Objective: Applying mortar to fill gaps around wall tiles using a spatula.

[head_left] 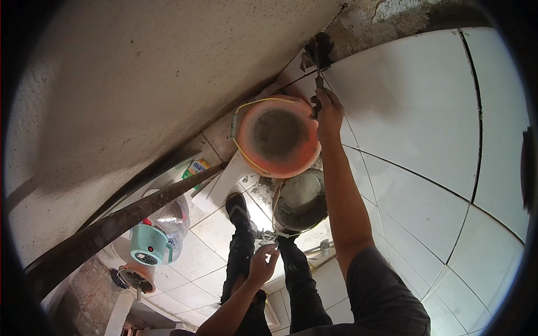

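My right hand reaches up to the wall corner, fingers wrapped round the dark handle of a narrow trowel. Its thin metal end points into a dark, rough hole above the white tiles. Just left of that hand is an orange bucket with a yellow wire handle and grey mortar inside. Low down, in front of my legs, hangs my left hand, its fingers loosely bent and apart, with nothing visible in it. A second, dark bucket holding grey, wet-looking material stands below the orange one, near my feet.
White wall tiles fill the right side; a rough plastered wall takes the left. A long dark pole slants across the lower left. Near it are a green-and-yellow packet, a mint-green appliance and a small orange container.
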`<action>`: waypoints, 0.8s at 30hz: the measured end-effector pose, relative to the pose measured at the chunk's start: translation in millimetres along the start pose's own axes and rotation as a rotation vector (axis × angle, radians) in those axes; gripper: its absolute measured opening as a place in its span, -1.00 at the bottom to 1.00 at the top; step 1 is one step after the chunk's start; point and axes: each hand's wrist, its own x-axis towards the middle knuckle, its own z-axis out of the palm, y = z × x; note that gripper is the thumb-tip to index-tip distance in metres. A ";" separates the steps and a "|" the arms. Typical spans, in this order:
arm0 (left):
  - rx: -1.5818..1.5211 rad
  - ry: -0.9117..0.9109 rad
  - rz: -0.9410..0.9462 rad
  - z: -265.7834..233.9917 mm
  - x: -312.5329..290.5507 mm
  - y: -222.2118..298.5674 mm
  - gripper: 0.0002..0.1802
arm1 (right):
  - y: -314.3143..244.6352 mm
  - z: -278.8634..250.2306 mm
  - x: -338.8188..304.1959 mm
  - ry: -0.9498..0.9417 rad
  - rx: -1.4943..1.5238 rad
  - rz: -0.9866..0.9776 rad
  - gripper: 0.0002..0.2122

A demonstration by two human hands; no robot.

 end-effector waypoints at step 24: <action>-0.011 0.001 0.016 -2.1 0.4 -4.8 -0.71 | 12.6 30.9 -9.3 -0.036 0.314 0.163 -0.80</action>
